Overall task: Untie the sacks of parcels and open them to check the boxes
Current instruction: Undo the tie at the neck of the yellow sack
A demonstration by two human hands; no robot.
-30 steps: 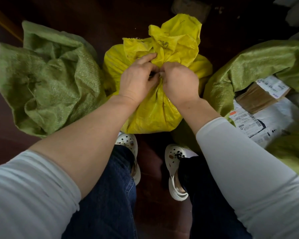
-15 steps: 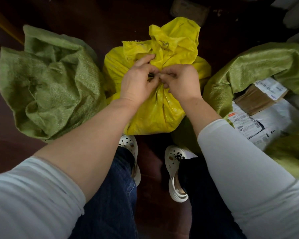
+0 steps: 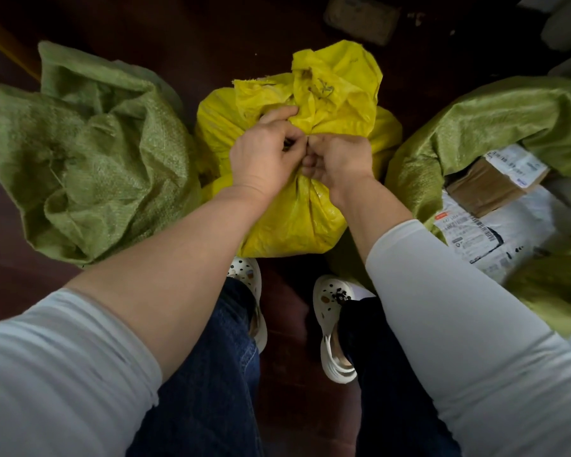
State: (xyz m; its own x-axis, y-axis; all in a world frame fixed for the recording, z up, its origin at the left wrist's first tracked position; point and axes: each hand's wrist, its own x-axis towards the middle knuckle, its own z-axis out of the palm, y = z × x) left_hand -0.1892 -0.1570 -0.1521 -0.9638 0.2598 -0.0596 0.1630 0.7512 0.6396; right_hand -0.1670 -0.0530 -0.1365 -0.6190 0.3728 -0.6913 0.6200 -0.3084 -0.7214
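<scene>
Above our white clogs, our left grip and right grip pinch the tied neck of the yellow sack on the dark floor, between a crumpled green sack and an open green sack showing labelled parcels.

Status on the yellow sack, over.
Left grip, right grip both pinching the tied neck of the yellow sack. Not yet open. Nothing in the way; open green sack to the right.

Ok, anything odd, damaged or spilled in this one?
Nothing stands out. The left hand and right hand pinch the yellow sack at its gathered neck; the right green sack lies open, parcels inside.
</scene>
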